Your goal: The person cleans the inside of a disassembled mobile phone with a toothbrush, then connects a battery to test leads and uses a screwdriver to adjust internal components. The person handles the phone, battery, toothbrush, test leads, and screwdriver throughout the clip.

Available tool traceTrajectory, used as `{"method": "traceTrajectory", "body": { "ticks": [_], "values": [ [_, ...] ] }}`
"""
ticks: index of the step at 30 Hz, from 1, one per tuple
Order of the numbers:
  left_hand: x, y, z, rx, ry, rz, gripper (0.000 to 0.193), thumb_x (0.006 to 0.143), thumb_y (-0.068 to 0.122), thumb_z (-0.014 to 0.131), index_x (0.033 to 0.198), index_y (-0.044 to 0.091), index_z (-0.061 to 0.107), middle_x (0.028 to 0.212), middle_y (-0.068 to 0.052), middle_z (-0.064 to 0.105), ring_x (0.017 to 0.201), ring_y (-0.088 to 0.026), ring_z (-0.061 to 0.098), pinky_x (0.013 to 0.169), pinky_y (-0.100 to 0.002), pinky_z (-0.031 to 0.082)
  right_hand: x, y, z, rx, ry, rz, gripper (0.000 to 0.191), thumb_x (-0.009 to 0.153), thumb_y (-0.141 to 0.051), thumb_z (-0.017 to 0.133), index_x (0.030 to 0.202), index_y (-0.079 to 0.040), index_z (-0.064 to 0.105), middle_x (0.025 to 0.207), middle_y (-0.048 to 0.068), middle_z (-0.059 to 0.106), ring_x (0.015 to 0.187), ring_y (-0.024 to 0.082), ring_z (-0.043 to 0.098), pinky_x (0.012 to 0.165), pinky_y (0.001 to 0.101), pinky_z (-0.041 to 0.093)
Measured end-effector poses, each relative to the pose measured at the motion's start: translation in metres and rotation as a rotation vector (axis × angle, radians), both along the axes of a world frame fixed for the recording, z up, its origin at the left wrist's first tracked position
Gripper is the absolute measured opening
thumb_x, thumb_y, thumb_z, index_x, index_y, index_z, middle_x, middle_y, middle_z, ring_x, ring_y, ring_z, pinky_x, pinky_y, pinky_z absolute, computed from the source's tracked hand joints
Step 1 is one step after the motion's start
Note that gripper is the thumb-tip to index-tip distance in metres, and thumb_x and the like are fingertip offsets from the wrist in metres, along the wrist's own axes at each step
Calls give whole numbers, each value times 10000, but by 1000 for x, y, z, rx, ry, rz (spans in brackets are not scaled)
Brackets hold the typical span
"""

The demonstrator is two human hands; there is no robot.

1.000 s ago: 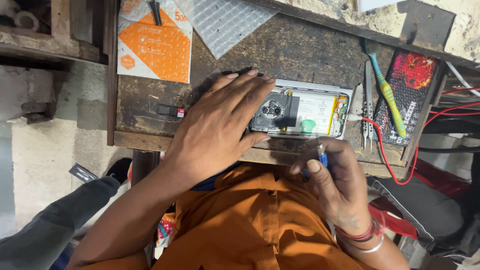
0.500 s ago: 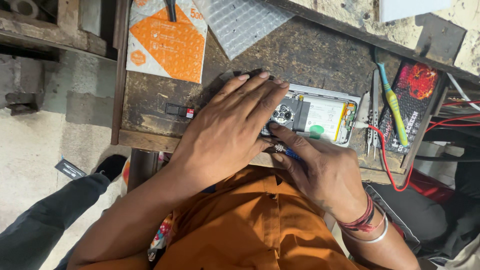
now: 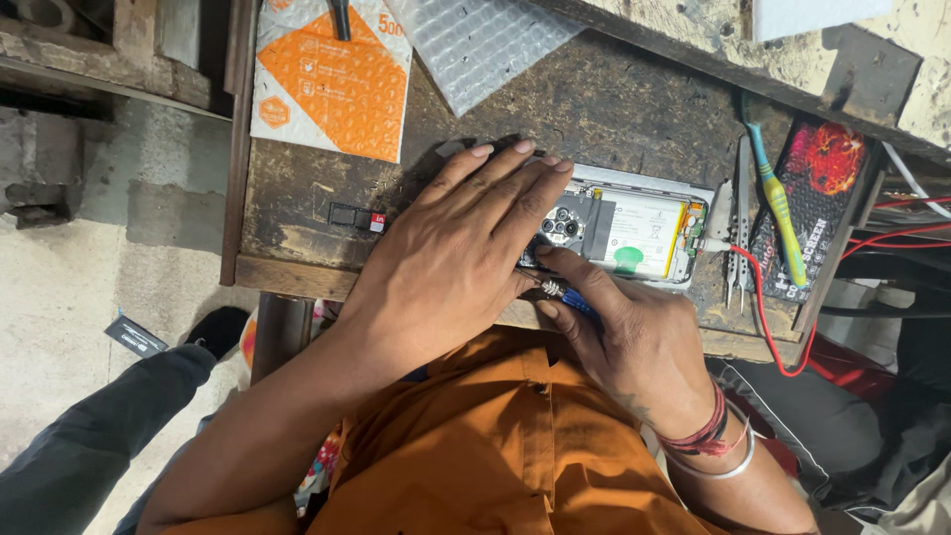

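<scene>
The right hand [image 3: 634, 342] had its grip clamped on a small screwdriver [image 3: 567, 295] with a blue handle and a knurled metal collar, thumb and forefinger pinching it near the tip. That tip was set against the near edge of an opened phone [image 3: 634, 233]; just where it touched was hidden by the fingers, so the exact spot could not be told. The left hand [image 3: 466, 258] lay flat, fingers together and stretched out, pressing down on the left part of the phone and covering it; it gripped nothing. The phone lay back-off on the dark, worn tabletop [image 3: 614, 109], its camera cluster beside the left fingertips and its pale battery to the right.

Just right of the phone lay metal tweezers [image 3: 741, 228], a green and blue tool [image 3: 773, 193] and a dark packet with a red burst [image 3: 822, 198]. A red wire [image 3: 768, 317] ran from the phone's right end over the tabletop's edge. Left of the hands sat a small black tray [image 3: 357, 216], and farther back an orange and white packet [image 3: 332, 74] and a bubble-wrap sheet [image 3: 485, 40].
</scene>
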State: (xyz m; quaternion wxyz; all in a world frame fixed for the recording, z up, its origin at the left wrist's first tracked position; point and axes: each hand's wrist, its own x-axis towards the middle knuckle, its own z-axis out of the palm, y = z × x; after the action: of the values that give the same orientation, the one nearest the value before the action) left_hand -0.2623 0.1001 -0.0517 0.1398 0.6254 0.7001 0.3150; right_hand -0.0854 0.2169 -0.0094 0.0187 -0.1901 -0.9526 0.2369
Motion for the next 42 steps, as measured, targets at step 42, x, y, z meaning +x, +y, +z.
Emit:
{"method": "traceTrajectory", "body": {
  "ticks": [42],
  "values": [
    [1, -1, -1, -5, 4, 5, 823, 863, 326, 770, 1497, -22, 378, 1515, -180, 510, 1458, -324, 426, 1236, -487, 280, 7, -6, 19, 275, 80, -62, 255, 889, -131, 830, 1139, -151, 786, 841, 44, 696, 668, 223, 653, 592, 366, 499]
  ]
}}
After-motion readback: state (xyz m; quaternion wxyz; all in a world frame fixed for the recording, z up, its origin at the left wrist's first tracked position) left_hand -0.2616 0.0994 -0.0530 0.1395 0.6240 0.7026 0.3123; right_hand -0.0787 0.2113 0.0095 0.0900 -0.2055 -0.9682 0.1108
